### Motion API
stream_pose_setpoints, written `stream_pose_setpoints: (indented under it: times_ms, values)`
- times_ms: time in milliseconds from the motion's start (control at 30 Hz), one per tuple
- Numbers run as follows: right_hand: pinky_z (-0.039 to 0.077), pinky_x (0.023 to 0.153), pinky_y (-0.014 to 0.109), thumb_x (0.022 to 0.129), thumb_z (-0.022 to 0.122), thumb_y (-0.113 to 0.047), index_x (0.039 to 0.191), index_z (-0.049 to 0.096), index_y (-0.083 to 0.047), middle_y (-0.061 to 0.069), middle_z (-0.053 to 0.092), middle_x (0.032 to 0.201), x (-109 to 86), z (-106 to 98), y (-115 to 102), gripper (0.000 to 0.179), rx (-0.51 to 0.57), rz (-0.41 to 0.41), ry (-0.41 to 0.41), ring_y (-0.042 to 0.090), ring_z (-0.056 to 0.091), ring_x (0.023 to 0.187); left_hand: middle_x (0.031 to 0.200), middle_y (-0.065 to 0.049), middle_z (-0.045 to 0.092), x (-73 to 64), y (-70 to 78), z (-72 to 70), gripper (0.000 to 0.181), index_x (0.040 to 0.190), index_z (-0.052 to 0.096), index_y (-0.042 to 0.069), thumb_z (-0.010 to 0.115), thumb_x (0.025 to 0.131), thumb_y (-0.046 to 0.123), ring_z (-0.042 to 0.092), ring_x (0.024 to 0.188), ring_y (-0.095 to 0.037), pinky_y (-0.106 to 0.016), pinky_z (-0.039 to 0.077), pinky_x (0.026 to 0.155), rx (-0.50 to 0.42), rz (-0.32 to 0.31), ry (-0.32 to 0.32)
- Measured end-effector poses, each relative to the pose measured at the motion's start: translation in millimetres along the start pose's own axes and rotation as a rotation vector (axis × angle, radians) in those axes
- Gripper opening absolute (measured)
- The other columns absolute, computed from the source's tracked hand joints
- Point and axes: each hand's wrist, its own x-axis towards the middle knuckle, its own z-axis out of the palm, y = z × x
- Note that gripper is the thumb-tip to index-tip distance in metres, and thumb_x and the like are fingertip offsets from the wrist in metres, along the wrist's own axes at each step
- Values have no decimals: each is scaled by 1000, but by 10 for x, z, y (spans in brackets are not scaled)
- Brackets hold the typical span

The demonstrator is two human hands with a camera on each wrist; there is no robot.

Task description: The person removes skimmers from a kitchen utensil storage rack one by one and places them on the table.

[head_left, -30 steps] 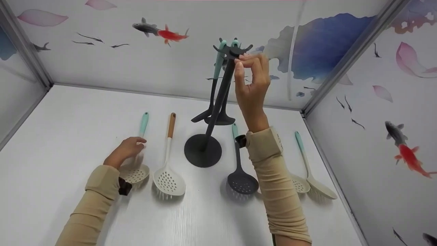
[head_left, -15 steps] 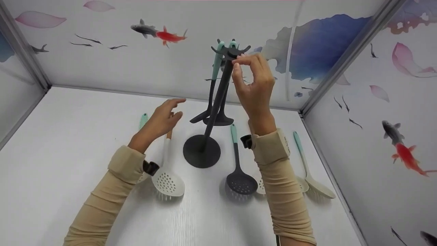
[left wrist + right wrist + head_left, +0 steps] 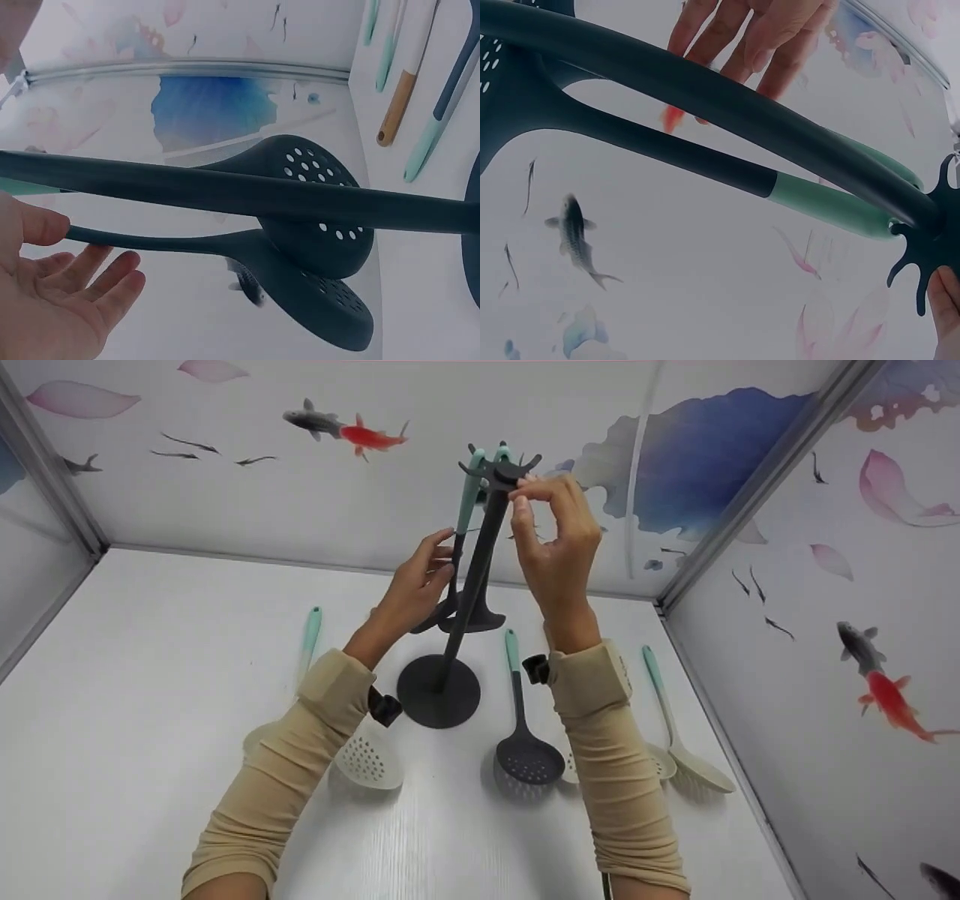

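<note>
A black utensil stand [image 3: 478, 562] rises from its round base [image 3: 439, 691], with curved hooks at the top. My right hand [image 3: 561, 544] pinches the rim of that hook head between thumb and index finger. Two black skimmers with teal handles hang from the hooks; the left one [image 3: 322, 309] is nearer my left hand [image 3: 416, 585]. The left fingers are loosely spread, fingertips at this skimmer's dark shaft, the thumb on its other side. The other hanging skimmer [image 3: 330, 169] is partly behind the stand's pole. In the right wrist view, left fingers [image 3: 757, 37] show beyond the pole.
On the white table lie a teal-handled pale skimmer [image 3: 312, 634] and a white skimmer [image 3: 367, 757], both partly behind the left arm. A black skimmer [image 3: 529, 757] lies right of the base. Pale utensils, including a teal-handled one [image 3: 701, 769], lie further right. Printed walls enclose the table.
My left hand has left the pale skimmer on the table and moved up and right to the hanging skimmer. My right hand keeps its place at the stand's top.
</note>
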Motion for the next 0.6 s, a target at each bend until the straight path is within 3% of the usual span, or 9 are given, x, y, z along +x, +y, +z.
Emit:
stream_pose_setpoints:
  times_ms: [333,600]
  values:
    - [46,92,31,82,57,-1,77,59,6,18,61,84,13,40,-22,9,-16,26,20,28,61,91,115,-14,59,-114,34,-116,30,123,54,1,48,97,15,56,106,-22,-34,46,93,46,-55,86]
    - [46,89,30,83,56,-3,77,58,6,18,60,84,-16,57,-25,11,-35,50,36,26,59,90,101,-12,64,-227,64,-219,24,114,60,3,55,93,15,60,91,-17,-28,49,78,54,-43,107]
